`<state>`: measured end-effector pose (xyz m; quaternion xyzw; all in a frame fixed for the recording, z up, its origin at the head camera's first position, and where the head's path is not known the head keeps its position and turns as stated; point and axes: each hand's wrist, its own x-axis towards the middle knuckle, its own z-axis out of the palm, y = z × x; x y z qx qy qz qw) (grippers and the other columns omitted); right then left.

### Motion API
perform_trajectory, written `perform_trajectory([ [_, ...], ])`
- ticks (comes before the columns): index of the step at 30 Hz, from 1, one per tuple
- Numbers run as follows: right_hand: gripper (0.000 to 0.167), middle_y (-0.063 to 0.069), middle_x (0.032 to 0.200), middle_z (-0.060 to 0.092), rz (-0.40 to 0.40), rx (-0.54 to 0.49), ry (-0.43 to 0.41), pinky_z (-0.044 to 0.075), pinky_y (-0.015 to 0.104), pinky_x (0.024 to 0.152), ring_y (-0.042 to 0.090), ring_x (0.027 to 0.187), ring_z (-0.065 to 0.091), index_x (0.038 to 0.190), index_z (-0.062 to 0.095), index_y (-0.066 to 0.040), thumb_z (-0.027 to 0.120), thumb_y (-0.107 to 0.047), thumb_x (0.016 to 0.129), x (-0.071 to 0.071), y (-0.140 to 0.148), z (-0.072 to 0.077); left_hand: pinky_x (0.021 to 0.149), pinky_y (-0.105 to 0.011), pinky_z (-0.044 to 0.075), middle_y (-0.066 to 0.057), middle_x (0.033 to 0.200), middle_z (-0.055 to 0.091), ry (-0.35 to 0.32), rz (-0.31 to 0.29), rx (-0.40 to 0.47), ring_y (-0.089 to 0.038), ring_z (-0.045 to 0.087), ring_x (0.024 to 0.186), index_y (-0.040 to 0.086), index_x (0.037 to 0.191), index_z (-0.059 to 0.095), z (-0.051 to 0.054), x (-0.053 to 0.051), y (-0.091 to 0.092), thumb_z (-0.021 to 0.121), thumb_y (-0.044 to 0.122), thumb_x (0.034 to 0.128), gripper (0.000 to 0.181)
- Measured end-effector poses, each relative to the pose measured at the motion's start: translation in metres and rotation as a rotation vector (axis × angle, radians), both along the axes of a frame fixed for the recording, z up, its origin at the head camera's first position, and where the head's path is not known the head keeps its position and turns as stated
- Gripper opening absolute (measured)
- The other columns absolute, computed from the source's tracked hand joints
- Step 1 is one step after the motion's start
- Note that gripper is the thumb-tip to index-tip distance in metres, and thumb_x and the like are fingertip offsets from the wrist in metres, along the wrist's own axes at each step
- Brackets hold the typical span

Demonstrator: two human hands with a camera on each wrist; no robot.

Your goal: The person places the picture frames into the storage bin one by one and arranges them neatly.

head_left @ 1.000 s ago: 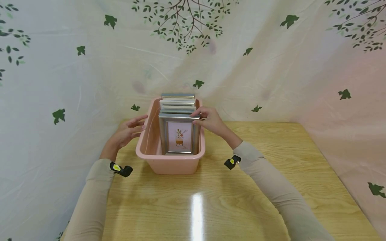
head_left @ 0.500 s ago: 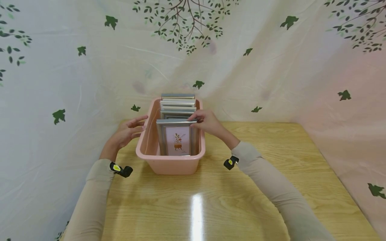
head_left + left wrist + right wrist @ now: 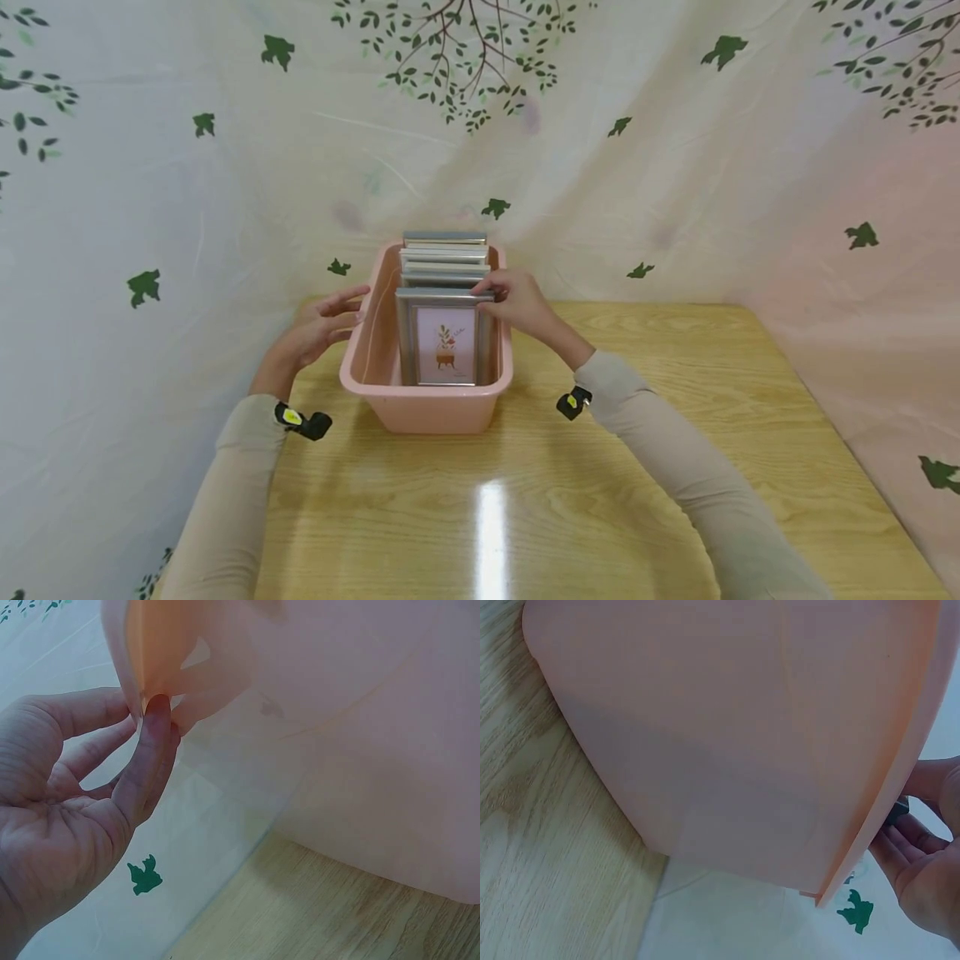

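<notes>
In the head view, a pink plastic bin (image 3: 431, 412) holds several silver and white picture frames (image 3: 446, 257) standing in a row. The front picture frame (image 3: 446, 346) has a print of a potted plant. Its top right corner is pinched between the thumb and fingers of my right hand (image 3: 521, 304). My left hand (image 3: 318, 331) grips the bin's left rim; the left wrist view has the fingertips (image 3: 156, 712) against the rim's outer side. From the right wrist, the bin's side wall (image 3: 705, 735) hides most of the frames, and my right hand (image 3: 926, 855) is partly cut off.
The bin stands on a wooden table (image 3: 637, 467) towards its back left. Close behind it hangs a pale cloth (image 3: 585, 192) printed with leaves and birds. A bright light reflection crosses the front of the table.
The front picture frame first came forward and slightly left with my right hand, then went back towards the row. My left hand stays on the bin's rim.
</notes>
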<state>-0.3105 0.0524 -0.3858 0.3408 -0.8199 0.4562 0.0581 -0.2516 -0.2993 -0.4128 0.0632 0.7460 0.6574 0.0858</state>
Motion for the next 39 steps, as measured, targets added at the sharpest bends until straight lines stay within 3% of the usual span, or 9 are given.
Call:
perform_trajectory([
  [13,0.02,0.016,0.097,0.072,-0.059,0.14,0.081,0.046,0.025,0.07,0.022,0.08,0.057,0.106,0.077,0.001,0.077,0.0,0.086,-0.002,0.0,-0.003,0.09,-0.02,0.058,0.003,0.127,0.055,-0.009,-0.003,0.01,-0.004,0.061,0.111,0.008,0.159,0.035,-0.004,-0.001,0.002,0.059,0.012,0.1035,0.06],
  [21,0.018,0.017,0.105,0.069,-0.084,0.19,0.118,0.049,0.033,0.077,0.027,0.091,0.058,0.104,0.078,0.0,0.077,-0.002,0.087,-0.003,0.001,-0.002,0.09,-0.02,0.057,0.001,0.129,0.057,0.007,-0.01,0.034,-0.003,0.061,0.112,0.007,0.158,0.036,-0.002,-0.002,0.001,0.059,0.009,0.103,0.06],
  [25,0.018,0.017,0.108,0.069,-0.067,0.163,0.092,0.052,0.039,0.086,0.029,0.099,0.06,0.104,0.078,-0.001,0.076,0.0,0.087,-0.003,0.005,-0.004,0.09,-0.02,0.057,-0.005,0.135,0.054,-0.005,0.0,0.02,-0.003,0.061,0.113,0.008,0.158,0.036,-0.003,-0.002,0.001,0.06,0.011,0.1028,0.061],
  [28,0.02,0.016,0.111,0.069,-0.048,0.139,0.082,0.052,0.041,0.092,0.03,0.105,0.061,0.106,0.078,-0.002,0.077,0.001,0.086,-0.002,0.008,-0.006,0.09,-0.02,0.057,-0.003,0.135,0.054,-0.01,0.002,0.01,-0.003,0.061,0.113,0.009,0.159,0.036,-0.004,-0.002,0.002,0.06,0.012,0.1028,0.061],
  [32,0.022,0.017,0.112,0.07,-0.028,0.104,0.095,0.053,0.043,0.086,0.031,0.101,0.061,0.107,0.077,-0.001,0.077,0.001,0.086,-0.001,0.011,-0.008,0.09,-0.02,0.057,0.001,0.13,0.055,-0.012,-0.001,0.006,-0.003,0.061,0.112,0.009,0.159,0.035,-0.005,-0.004,0.002,0.06,0.013,0.1028,0.061],
  [35,0.022,0.018,0.111,0.07,-0.031,0.078,0.11,0.052,0.045,0.082,0.032,0.095,0.06,0.108,0.077,0.0,0.077,0.002,0.086,-0.001,0.015,-0.01,0.091,-0.02,0.057,-0.002,0.133,0.054,-0.01,-0.007,0.008,-0.004,0.061,0.112,0.009,0.159,0.035,-0.007,-0.005,0.003,0.061,0.014,0.1027,0.062],
  [39,0.022,0.018,0.113,0.07,-0.04,0.055,0.103,0.056,0.049,0.089,0.032,0.101,0.062,0.109,0.076,0.001,0.077,0.0,0.087,-0.003,0.02,-0.012,0.092,-0.019,0.056,-0.013,0.146,0.048,-0.015,-0.011,-0.005,-0.004,0.058,0.116,0.012,0.16,0.034,-0.009,-0.004,0.003,0.059,0.016,0.1037,0.062],
])
